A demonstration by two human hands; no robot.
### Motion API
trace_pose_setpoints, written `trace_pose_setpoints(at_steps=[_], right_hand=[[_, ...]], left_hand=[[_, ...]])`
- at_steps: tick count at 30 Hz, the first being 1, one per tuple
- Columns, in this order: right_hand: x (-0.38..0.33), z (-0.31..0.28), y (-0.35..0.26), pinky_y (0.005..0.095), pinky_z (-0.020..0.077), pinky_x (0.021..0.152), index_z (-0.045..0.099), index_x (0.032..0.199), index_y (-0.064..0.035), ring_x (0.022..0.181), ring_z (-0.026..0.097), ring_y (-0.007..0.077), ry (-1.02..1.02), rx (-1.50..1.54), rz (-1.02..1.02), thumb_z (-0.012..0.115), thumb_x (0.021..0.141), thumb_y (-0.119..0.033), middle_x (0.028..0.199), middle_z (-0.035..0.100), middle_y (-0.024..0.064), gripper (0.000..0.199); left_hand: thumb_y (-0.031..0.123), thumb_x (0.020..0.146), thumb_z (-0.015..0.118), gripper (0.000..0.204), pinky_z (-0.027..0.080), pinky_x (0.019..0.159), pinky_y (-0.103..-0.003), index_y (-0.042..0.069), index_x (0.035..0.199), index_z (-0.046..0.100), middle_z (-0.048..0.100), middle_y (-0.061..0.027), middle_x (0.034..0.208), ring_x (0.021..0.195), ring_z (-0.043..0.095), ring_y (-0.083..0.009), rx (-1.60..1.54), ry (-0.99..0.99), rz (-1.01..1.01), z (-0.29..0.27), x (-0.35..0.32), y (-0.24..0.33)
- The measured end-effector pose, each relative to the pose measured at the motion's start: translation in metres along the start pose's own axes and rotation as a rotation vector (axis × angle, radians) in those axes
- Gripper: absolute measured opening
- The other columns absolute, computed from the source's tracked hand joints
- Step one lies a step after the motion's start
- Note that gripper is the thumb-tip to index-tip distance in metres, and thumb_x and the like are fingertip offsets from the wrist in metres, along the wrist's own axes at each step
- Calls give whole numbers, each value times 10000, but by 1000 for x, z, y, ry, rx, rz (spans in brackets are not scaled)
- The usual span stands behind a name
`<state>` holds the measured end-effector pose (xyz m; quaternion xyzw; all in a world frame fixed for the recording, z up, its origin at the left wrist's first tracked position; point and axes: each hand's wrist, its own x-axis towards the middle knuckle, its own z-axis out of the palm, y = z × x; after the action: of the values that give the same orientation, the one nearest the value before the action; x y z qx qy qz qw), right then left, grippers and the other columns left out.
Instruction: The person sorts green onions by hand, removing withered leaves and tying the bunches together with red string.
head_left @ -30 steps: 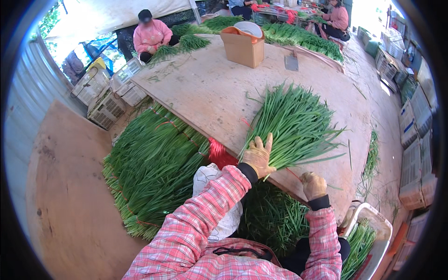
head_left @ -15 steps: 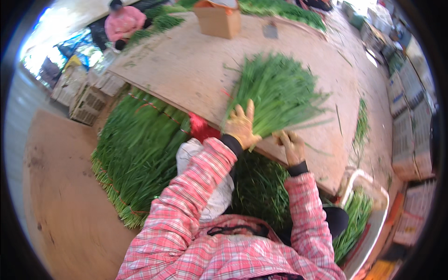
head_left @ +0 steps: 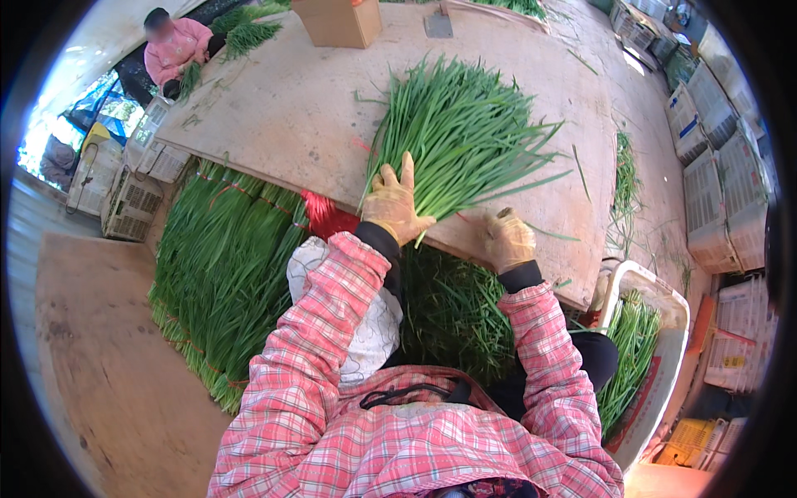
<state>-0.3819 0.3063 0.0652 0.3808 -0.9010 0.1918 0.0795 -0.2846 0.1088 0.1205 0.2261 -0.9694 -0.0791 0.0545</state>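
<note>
So the person in the pink plaid shirt is bent over a big wooden counter (head_left: 274, 108) with a fat bunch of green chives (head_left: 461, 137) fanned out on it, cut ends pointing back toward them near the counter's front edge. Left hand (head_left: 394, 203), in a yellowish glove, is lying flat on the base of the bunch with the fingers (head_left: 407, 170) spread out, pressing on it rather than wrapped around it. Right hand (head_left: 508, 239), gloved too, sits just beside the stem ends at the counter edge, curled into a loose fist; can't tell if there's anything in it. Below the counter there's a huge pile of chives (head_left: 220, 274) stacked on the left, more of them right in front of the person's knees, and a white tub (head_left: 656, 295) with greens in it off to the right. A cardboard box (head_left: 336, 21) sits at the far end of the counter, and another person in pink (head_left: 174, 50) is working far off on the left. White crates (head_left: 722, 191) are stacked along the right.
</note>
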Motion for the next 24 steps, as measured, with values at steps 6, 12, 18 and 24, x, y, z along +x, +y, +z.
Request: trace_pose_setpoints(at_steps=[6, 12, 18, 24], right_hand=[[0, 40, 9, 433, 485, 640, 579, 789, -24, 743, 578, 339, -12, -233, 57, 558, 731, -168, 825, 576, 185, 156], [11, 13, 3, 452, 483, 567, 617, 703, -108, 650, 626, 329, -45, 0, 7, 600, 684, -183, 664, 619, 136, 79], [-3, 13, 18, 418, 475, 553, 614, 662, -86, 615, 614, 305, 24, 77, -1, 610, 689, -186, 644, 609, 134, 104], [4, 3, -2, 279, 464, 569, 633, 770, 0, 618, 598, 164, 27, 925, 186, 626, 818, -128, 724, 643, 73, 137]], left_hand=[[411, 586, 768, 1139, 430, 887, -475, 71, 1432, 86, 381, -271, 1235, 1112, 435, -437, -32, 116, 81, 5, -3, 1], [424, 573, 768, 1160, 420, 907, -472, 39, 1426, 83, 363, -293, 1256, 1113, 443, -447, -37, -19, 0, -7, 0, 3], [467, 575, 757, 1156, 465, 842, -455, 12, 1411, 101, 419, -256, 1165, 1063, 481, -415, -22, 19, 37, -7, 0, 3], [487, 607, 744, 1175, 469, 858, -417, -15, 1412, 53, 371, -308, 1253, 1083, 476, -415, 51, 6, 38, -7, -7, 1]])
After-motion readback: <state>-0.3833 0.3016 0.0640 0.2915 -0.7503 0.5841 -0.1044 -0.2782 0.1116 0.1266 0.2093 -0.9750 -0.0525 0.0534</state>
